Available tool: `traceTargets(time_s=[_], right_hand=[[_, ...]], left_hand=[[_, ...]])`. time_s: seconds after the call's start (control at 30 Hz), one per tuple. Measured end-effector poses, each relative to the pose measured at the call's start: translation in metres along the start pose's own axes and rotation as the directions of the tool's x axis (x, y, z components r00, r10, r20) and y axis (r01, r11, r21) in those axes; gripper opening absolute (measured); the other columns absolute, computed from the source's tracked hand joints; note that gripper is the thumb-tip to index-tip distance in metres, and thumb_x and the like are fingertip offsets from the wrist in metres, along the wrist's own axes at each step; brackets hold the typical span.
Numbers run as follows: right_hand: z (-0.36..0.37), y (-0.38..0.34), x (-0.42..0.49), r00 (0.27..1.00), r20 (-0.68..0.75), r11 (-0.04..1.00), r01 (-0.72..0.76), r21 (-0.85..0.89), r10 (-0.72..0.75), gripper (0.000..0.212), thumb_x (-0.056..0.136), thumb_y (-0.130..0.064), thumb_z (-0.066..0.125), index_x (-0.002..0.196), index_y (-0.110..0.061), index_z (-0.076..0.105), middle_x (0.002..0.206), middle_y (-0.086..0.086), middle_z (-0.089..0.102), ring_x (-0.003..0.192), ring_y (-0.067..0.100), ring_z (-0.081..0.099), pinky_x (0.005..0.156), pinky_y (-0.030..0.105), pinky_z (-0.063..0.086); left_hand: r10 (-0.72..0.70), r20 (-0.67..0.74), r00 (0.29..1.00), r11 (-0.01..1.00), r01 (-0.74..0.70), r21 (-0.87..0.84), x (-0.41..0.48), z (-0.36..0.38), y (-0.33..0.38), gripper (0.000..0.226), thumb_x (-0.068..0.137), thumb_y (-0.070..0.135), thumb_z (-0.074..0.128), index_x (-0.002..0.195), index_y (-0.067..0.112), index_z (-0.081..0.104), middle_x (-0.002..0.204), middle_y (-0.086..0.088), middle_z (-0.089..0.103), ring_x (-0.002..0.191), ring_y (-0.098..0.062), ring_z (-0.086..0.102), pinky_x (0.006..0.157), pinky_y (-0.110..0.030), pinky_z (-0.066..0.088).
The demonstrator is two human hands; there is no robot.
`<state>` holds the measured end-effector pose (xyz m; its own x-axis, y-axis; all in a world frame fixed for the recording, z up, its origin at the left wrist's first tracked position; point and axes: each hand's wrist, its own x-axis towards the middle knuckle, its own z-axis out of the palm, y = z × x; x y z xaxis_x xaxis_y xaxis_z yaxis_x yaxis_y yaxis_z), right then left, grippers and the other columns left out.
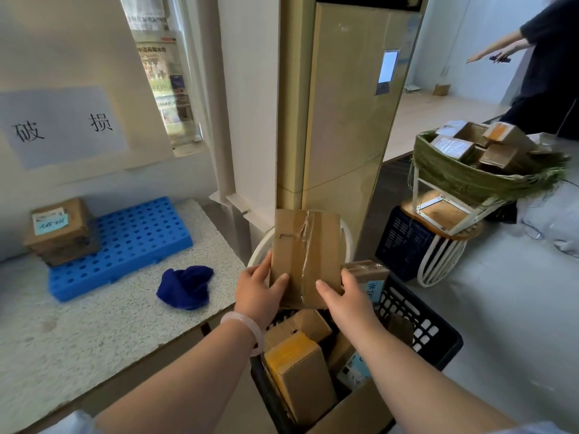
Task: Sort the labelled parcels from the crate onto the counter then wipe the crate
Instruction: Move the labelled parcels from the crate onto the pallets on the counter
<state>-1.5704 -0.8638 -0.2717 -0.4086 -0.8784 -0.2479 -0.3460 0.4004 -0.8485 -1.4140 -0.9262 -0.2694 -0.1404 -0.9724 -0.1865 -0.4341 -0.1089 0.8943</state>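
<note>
I hold a flat brown cardboard parcel (305, 255) sealed with clear tape above the black plastic crate (429, 336). My left hand (258, 292) grips its lower left edge and my right hand (343, 297) grips its lower right corner. Its visible side shows no label. Several more cardboard parcels (300, 371) lie in the crate, one with a blue label (374, 289). On the speckled counter (94, 324) to the left, a labelled parcel (59, 230) sits on a blue perforated tray (125, 245). A dark blue cloth (186, 286) lies crumpled on the counter.
A tall beige floor air conditioner (344, 120) stands just behind the crate, with a white bin rim (260, 249) at its foot. At right, a green woven basket of parcels (470, 170) rests on a white stand. Another person (545, 67) stands at far right.
</note>
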Motion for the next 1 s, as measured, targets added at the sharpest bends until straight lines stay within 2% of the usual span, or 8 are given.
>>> traceTargets(time_s=[0.1,0.23,0.33,0.43,0.63,0.73,0.8,1.0], right_hand=[[0.004,-0.006,-0.009,0.992,0.027,0.992,0.126,-0.029,-0.125,0.059,0.098,-0.054,0.045,0.15,-0.028,0.035,0.144,-0.002,0.043,0.132,0.018,0.043,0.107,0.038,0.041],[0.012,-0.01,-0.018,0.953,0.041,0.946,0.302,-0.117,-0.3,0.063,0.095,-0.061,0.031,0.152,-0.033,0.032,0.146,-0.006,0.033,0.134,0.013,0.035,0.109,0.034,0.036],[0.018,-0.009,-0.022,0.933,0.057,0.91,0.359,-0.205,-0.355,0.077,0.085,-0.071,0.017,0.153,-0.034,0.028,0.151,-0.008,0.029,0.139,0.013,0.028,0.114,0.044,0.034],[0.02,-0.007,-0.022,0.932,0.084,0.907,0.362,-0.214,-0.352,0.079,0.084,-0.073,0.015,0.153,-0.035,0.026,0.153,-0.008,0.029,0.141,0.013,0.026,0.116,0.043,0.032],[0.011,-0.008,-0.017,0.917,0.053,0.878,0.394,-0.27,-0.395,0.054,0.097,-0.055,0.04,0.148,-0.042,0.031,0.153,-0.008,0.026,0.142,0.015,0.024,0.111,0.043,0.04],[0.003,-0.01,-0.01,0.943,-0.038,0.921,0.312,-0.234,-0.33,0.061,0.095,-0.051,0.049,0.15,-0.047,0.021,0.159,-0.006,0.017,0.146,0.022,0.017,0.11,0.051,0.04],[-0.002,-0.011,-0.004,0.968,-0.016,0.957,0.245,-0.154,-0.251,0.069,0.095,-0.05,0.051,0.151,-0.049,0.011,0.158,-0.005,0.02,0.145,0.023,0.024,0.108,0.053,0.041],[0.002,-0.015,-0.005,0.976,0.08,0.978,0.205,-0.037,-0.202,0.076,0.099,-0.04,0.05,0.154,-0.044,-0.002,0.149,-0.009,0.039,0.134,0.016,0.041,0.099,0.039,0.045]], left_hand=[[0.106,-0.129,0.986,0.967,-0.071,0.246,-0.002,-0.004,-0.003,0.072,0.094,0.042,0.058,0.154,0.033,0.02,0.138,-0.001,0.04,0.114,-0.013,0.042,0.104,-0.035,0.042],[0.061,-0.056,0.997,0.971,-0.046,0.234,-0.006,0.001,-0.004,0.105,0.076,0.067,0.066,0.156,0.032,0.006,0.139,-0.005,0.035,0.124,-0.021,0.041,0.103,-0.036,0.039],[0.002,-0.027,1.0,0.984,0.002,0.18,-0.004,0.004,-0.006,0.118,0.068,0.068,0.072,0.155,0.037,-0.003,0.144,-0.007,0.028,0.131,-0.027,0.036,0.108,-0.039,0.038],[-0.044,-0.017,0.999,0.986,0.047,0.163,-0.004,0.001,-0.005,0.122,0.062,0.067,0.075,0.153,0.042,-0.002,0.144,-0.009,0.027,0.131,-0.03,0.037,0.107,-0.042,0.04],[-0.081,0.07,0.994,0.992,0.087,-0.094,-0.004,-0.003,-0.007,0.121,0.046,0.067,0.073,0.149,0.05,0.013,0.141,-0.007,0.037,0.118,-0.028,0.052,0.09,-0.045,0.056],[-0.079,0.176,0.981,0.97,0.116,-0.213,-0.009,-0.004,-0.006,0.108,0.057,0.06,0.073,0.148,0.052,0.016,0.141,-0.005,0.044,0.113,-0.025,0.057,0.084,-0.039,0.058],[-0.07,0.23,0.971,0.96,0.128,-0.251,-0.013,-0.005,-0.002,0.096,0.066,0.053,0.067,0.148,0.05,0.018,0.138,-0.002,0.047,0.11,-0.018,0.055,0.075,-0.029,0.053],[-0.071,0.231,0.97,0.959,0.131,-0.252,-0.011,-0.001,0.004,0.072,0.093,0.031,0.059,0.151,0.044,0.019,0.119,0.007,0.055,0.103,-0.011,0.052,0.075,-0.026,0.046]])
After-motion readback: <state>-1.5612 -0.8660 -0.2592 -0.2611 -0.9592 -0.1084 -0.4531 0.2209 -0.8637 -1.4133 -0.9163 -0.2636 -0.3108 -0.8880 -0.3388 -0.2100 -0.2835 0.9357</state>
